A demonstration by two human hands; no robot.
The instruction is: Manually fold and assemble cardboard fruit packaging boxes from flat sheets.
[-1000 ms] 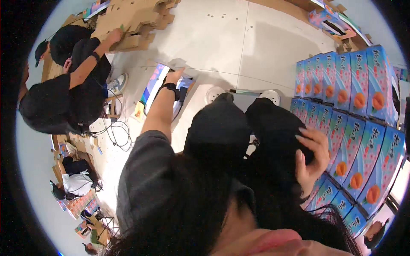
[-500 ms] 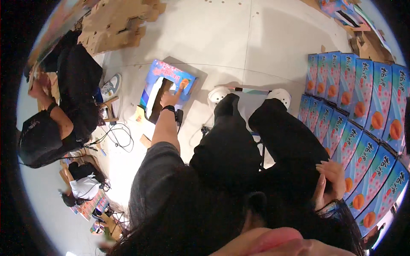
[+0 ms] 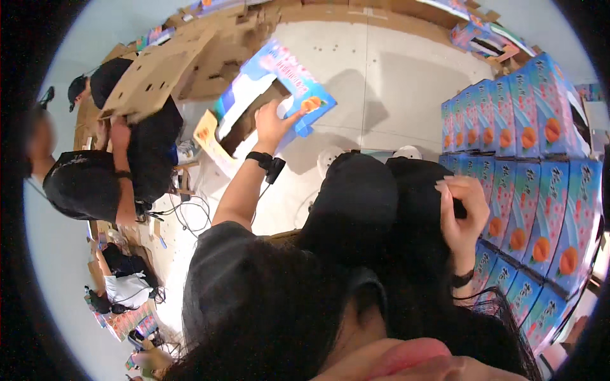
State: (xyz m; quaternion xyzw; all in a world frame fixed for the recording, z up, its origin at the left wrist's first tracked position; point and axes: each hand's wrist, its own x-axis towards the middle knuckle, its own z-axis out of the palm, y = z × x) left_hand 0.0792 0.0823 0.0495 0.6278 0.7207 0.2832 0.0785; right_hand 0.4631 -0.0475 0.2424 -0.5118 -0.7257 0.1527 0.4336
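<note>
My left hand (image 3: 272,128) grips a printed cardboard carton (image 3: 302,81) by the edge of its large cut-out. The fingers reach into the opening and the thumb presses on the blue panel beside an orange fruit picture. The carton is blue and pink, tilted, with a yellowish flap (image 3: 208,134) hanging out on its left; its inside looks dark, and I cannot tell what it holds. Over my right knee, my right hand (image 3: 467,213) is loosely curled with thumb and fingers apart and nothing visible in it. It is nearest to the stacked cartons on the right.
Matching cartons (image 3: 518,190) stand stacked in rows at my right. Another opened carton (image 3: 480,41) lies at the far right. At left, a co-worker (image 3: 89,184) sits handling a brown cardboard sheet (image 3: 155,76). A cable (image 3: 190,213) trails across the floor; another person (image 3: 127,282) is behind.
My left hand has lifted the carton off the floor and away from me, tilting it. My right hand has shifted slightly up and left. The co-worker's cardboard sheet has come up into view.
</note>
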